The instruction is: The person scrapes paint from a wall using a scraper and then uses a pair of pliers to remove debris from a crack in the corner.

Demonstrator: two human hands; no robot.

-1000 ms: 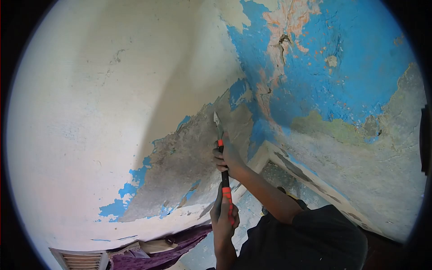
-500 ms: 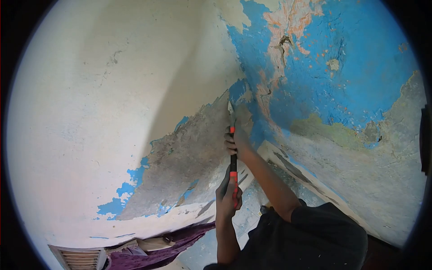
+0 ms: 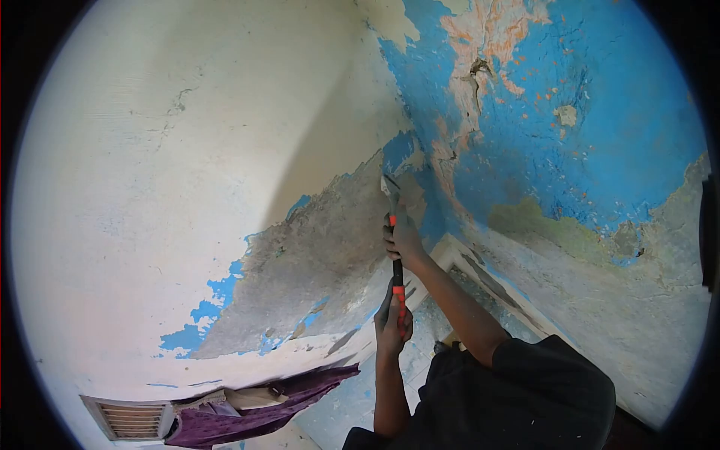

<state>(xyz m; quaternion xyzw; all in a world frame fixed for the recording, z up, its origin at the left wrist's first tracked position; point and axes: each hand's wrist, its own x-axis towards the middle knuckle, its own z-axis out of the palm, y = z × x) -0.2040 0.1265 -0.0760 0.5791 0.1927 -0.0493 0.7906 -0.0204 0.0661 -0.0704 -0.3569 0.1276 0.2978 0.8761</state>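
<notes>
A long-handled scraper (image 3: pixel 398 272) with a black and red grip runs upward in front of the left wall. My left hand (image 3: pixel 391 324) is wrapped around the lower red end of its handle. Higher up, my right hand (image 3: pixel 406 238) closes around the handle just below the metal head. The blade (image 3: pixel 388 185) overlaps the upper part of a bare grey plaster patch (image 3: pixel 322 240), just under a strip of blue paint (image 3: pixel 398 150) near the corner.
On the right, a blue wall (image 3: pixel 600 97) has peeling paint and a crack (image 3: pixel 475 75). Cream paint (image 3: pixel 187 165) covers much of the left wall. Lower left are a slatted vent (image 3: pixel 135 420) and purple cloth (image 3: pixel 225 426). Pale floor (image 3: pixel 349 405) shows below my arms.
Both hands and the scraper have shifted slightly right in view, and the blade sits a little lower, its face turned more toward me. The camera view has moved slightly too.
</notes>
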